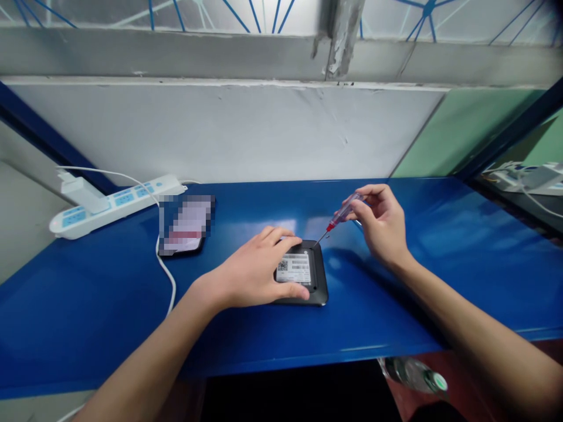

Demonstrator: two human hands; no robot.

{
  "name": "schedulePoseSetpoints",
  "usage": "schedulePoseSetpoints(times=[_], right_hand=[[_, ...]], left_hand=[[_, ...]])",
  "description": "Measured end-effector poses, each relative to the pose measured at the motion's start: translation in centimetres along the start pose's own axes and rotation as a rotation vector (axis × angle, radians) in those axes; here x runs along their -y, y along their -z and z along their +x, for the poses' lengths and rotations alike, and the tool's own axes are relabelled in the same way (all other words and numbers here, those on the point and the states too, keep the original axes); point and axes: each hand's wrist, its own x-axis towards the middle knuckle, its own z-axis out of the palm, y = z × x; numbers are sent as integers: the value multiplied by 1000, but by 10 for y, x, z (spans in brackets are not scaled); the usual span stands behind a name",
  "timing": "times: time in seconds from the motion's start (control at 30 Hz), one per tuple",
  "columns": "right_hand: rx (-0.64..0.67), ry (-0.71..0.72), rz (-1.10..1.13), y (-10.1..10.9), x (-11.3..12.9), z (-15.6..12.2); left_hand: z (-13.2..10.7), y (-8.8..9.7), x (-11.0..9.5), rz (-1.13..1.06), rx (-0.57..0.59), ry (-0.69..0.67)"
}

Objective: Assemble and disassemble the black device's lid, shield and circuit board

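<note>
A flat black device lies on the blue table, a white label with a QR code and barcodes on its upper face. Across its left part rests my left hand, thumb over the near side and fingers at the far edge, holding it down. My right hand is closed around the clear purple handle of a screwdriver with a red collar. Its shaft slants down to the left, and the tip meets the device near the far right corner. A small dark bit, too small to name, shows beside the shaft.
A phone, its screen blurred out, lies left on the table. Behind it sits a white power strip with a plugged-in charger and white cable. Below the front edge is a plastic bottle. A wall closes the back.
</note>
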Motion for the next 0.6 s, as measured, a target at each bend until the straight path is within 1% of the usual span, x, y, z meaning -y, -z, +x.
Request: schedulePoseSetpoints(times=[0.13, 0.3, 0.4, 0.47, 0.6], right_hand=[[33, 16, -29, -2, 5, -4], [72, 101, -67, -3, 11, -11], [95, 154, -102, -4, 11, -13], [97, 156, -113, -4, 9, -12], [95, 104, -74, -4, 6, -10]], left_hand=[[-5, 4, 6, 46, 28, 77], [-9, 9, 10, 77, 75, 70], [-8, 6, 7, 60, 84, 53], [-7, 3, 4, 49, 80, 36], [-3, -4, -2, 60, 81, 29]])
